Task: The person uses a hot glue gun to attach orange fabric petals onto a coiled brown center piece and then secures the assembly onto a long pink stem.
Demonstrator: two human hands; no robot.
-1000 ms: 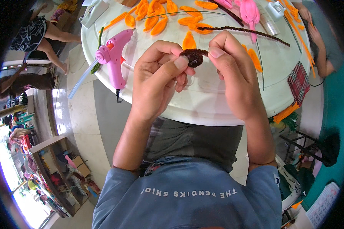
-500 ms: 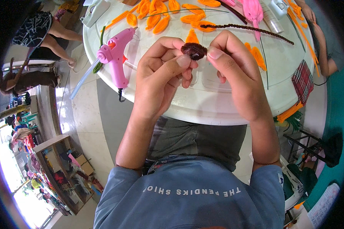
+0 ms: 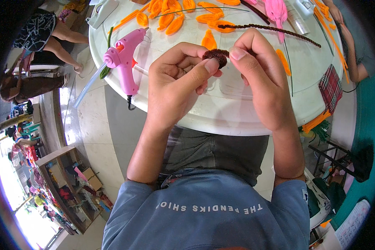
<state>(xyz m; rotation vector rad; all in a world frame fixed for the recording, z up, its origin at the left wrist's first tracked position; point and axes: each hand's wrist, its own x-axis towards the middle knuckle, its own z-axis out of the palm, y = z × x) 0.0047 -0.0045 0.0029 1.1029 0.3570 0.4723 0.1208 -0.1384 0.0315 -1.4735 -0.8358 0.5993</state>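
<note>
A small coil of dark brown pipe cleaner (image 3: 219, 58) is pinched between the thumb and fingers of my left hand (image 3: 179, 79). Its loose end stretches to the right, where the thumb and forefinger of my right hand (image 3: 258, 71) grip it. Both hands are above the near part of the white round table (image 3: 229, 118). Just beyond the coil lies an orange fuzzy petal (image 3: 209, 41). Another dark brown pipe cleaner (image 3: 275, 30), long and straight, lies behind my right hand.
A pink glue gun (image 3: 127, 62) with a clear stick rests at the table's left edge. Several orange petals (image 3: 175, 25), thin green stems, and a pink fuzzy bundle (image 3: 276, 11) lie at the back. A plaid cloth (image 3: 331, 88) hangs at the right edge. Another person's arm (image 3: 348, 46) is at far right.
The brown coil has turned in my left hand, its flat face no longer toward me, and moved slightly right. A short brown length now shows between the hands.
</note>
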